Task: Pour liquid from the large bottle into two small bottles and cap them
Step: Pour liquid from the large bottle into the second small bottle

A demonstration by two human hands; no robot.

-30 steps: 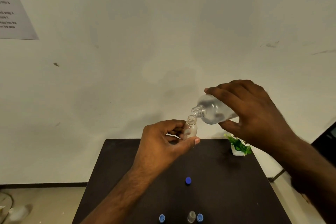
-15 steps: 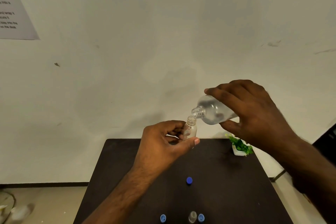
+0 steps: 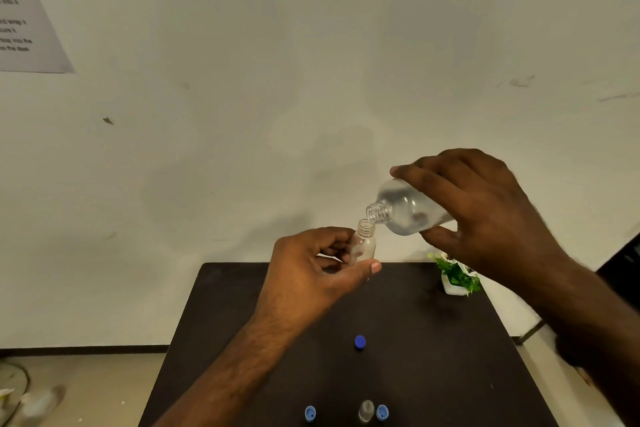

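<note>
On dark surface (image 3: 242, 340) by a white wall (image 3: 311, 45) we see blue caps (image 3: 360, 342), potted plant (image 3: 455, 279). Left hand (image 3: 311, 274) fingers pinch small bottle (image 3: 365, 243) upright; right hand (image 3: 485, 215) fingers wrap large bottle (image 3: 405, 208), tilted, mouth just above small one's. Pose unchanged vs 0.5 s ago

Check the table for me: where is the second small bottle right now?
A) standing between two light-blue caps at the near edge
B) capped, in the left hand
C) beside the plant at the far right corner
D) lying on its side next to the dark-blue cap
A: the second small bottle stands uncapped at the near edge, a light-blue cap to its left and another to its right.
</note>
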